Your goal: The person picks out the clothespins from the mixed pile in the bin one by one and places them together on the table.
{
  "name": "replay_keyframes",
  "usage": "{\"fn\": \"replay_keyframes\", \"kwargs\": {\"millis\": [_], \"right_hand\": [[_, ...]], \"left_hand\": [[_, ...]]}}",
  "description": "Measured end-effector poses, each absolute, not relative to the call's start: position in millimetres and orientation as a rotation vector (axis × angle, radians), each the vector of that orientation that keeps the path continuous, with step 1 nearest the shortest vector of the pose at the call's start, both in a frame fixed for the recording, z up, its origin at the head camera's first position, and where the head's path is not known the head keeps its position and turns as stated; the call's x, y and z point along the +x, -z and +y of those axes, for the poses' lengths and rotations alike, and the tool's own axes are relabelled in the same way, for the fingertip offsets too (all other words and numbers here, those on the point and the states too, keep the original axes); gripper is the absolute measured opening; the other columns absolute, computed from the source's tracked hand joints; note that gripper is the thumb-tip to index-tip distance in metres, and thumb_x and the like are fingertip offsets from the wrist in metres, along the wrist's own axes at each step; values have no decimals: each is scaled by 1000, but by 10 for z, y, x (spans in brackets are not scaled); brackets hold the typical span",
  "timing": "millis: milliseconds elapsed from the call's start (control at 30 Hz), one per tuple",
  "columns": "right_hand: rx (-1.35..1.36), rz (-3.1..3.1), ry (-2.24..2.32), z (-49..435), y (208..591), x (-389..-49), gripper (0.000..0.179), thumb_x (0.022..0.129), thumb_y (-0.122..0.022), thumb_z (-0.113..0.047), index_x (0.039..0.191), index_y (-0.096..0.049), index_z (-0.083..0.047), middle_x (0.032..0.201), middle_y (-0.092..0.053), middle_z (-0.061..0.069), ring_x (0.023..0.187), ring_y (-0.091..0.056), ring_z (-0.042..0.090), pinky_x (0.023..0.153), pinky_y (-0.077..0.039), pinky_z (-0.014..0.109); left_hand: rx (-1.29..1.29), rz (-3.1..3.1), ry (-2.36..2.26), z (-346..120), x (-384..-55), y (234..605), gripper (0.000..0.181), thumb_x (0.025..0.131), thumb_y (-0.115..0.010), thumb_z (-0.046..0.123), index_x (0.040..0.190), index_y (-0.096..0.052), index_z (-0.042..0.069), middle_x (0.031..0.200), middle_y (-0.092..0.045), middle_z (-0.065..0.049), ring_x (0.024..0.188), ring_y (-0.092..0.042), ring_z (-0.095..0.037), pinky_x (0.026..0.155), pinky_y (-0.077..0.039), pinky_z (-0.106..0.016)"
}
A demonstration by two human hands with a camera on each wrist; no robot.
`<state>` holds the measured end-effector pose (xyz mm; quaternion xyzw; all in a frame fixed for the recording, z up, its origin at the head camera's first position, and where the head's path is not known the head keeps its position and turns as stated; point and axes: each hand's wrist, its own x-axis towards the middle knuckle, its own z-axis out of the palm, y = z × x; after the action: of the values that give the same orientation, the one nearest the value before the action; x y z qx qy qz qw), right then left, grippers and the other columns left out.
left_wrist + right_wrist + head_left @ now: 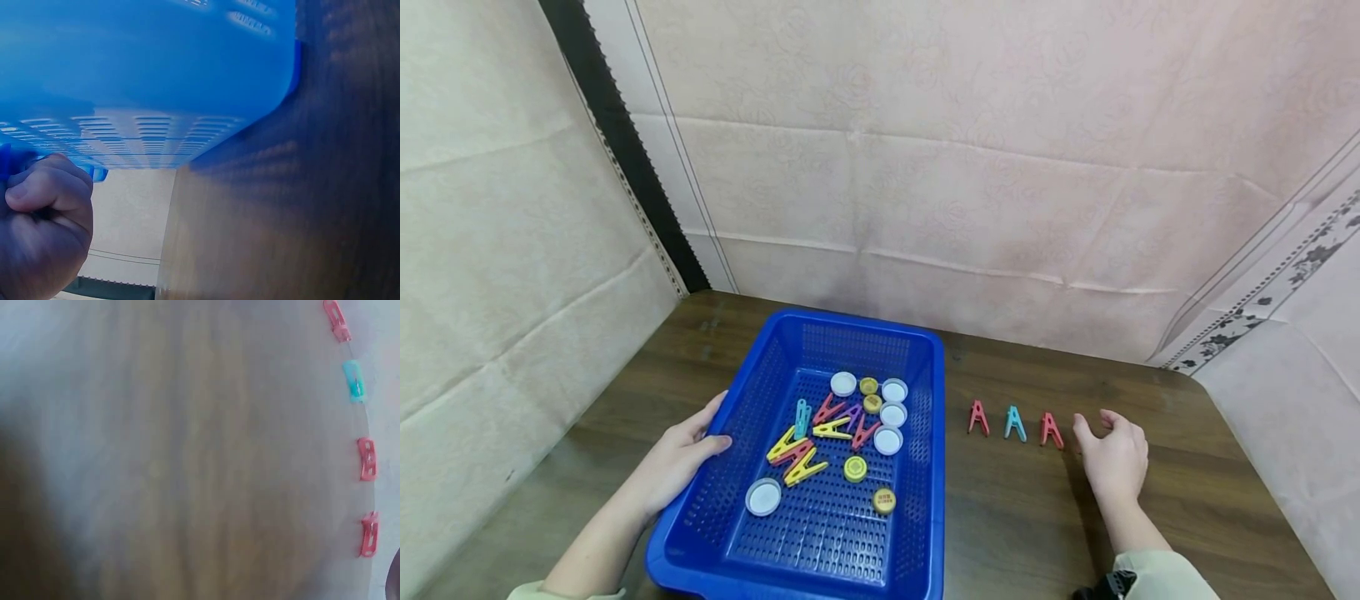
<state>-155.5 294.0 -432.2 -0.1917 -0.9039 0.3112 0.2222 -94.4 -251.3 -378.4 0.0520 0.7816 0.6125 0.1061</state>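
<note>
My left hand (681, 458) grips the left rim of a blue plastic basket (934, 467), thumb over the edge; the left wrist view shows its fingers curled by the basket's outer wall. Inside lie several clothespins (806, 467) in yellow, red, teal and purple. To the basket's right stands a row with a red clothespin (977, 417), a teal clothespin (1015, 423) and another red clothespin (1051, 429). My right hand (1116, 458) is at the row's right end, thumb and index finger apart. The right wrist view shows a further red clothespin (370, 534) there, hidden in the head view.
White round caps (763, 497) and yellow caps (855, 468) lie in the basket among the clothespins. The brown wooden table (1007, 517) meets pale cloth hangings (962, 167) at the back and sides. A black strap shows at the right sleeve (1165, 575).
</note>
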Motion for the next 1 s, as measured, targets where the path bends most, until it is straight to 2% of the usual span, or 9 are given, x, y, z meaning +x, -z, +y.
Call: {"fn": "replay_keyframes", "kwargs": {"millis": [267,600,1000], "right_hand": [[-456,-2510,-894,2769,4224,-1649,51,88,-60,-33,118,-57,9,116,-54,25,115,-40,41,95,-30,51],[-324,-2537,-967,2461,4094,-1725,52,89,-59,-36,122,-56,4,116,-54,21,116,-40,39,94,-32,51],[-95,-2574,-964,2054,3838,-1852,52,88,-62,-37,122,-56,2,115,-55,19,111,-46,33,92,-37,49]], "left_hand": [[153,2300,-1804,-2514,-952,3776,64,96,-50,17,151,-17,18,140,-37,-30,95,-63,-35,65,-56,-44],[128,2278,-1818,-2511,-947,3785,64,96,-50,16,151,-18,20,142,-36,-27,100,-61,-36,68,-55,-44],[134,2270,-1819,-2510,-946,3778,64,96,-50,17,151,-18,20,141,-37,-29,98,-62,-36,67,-55,-44]]}}
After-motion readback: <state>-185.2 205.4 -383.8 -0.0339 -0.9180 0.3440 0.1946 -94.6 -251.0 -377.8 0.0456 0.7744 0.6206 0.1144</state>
